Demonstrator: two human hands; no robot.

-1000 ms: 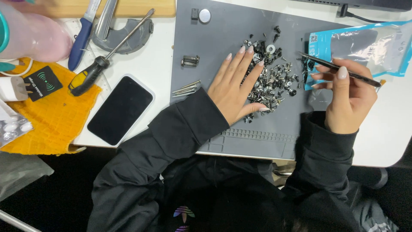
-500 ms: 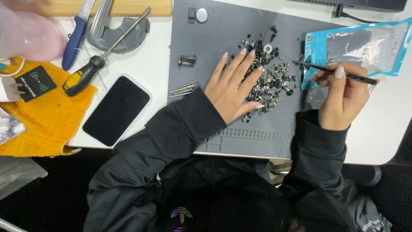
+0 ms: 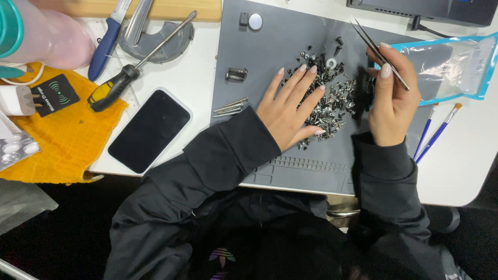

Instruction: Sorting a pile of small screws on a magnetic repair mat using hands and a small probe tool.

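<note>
Left hand flat on screw pile, right hand lifts tweezers above grey mat.

Left hand (image 3: 290, 111) lies palm down, fingers spread, grip open, on the near edge of the screw pile (image 3: 332, 91), likely to keep loose pieces from scattering. Right hand (image 3: 389, 98) has its grip clamped on the tweezers (image 3: 381, 46), tips angled up and away, clear of the pile; whether they carry a screw cannot be told. Pile sits mid grey mat (image 3: 280, 41) on the white counter (image 3: 197, 78). 1 clear bag (image 3: 451, 62) lies just beside, 1 phone (image 3: 149, 130) well left.

Right hand (image 3: 390, 98) with tweezers (image 3: 381, 54) now raised
</note>
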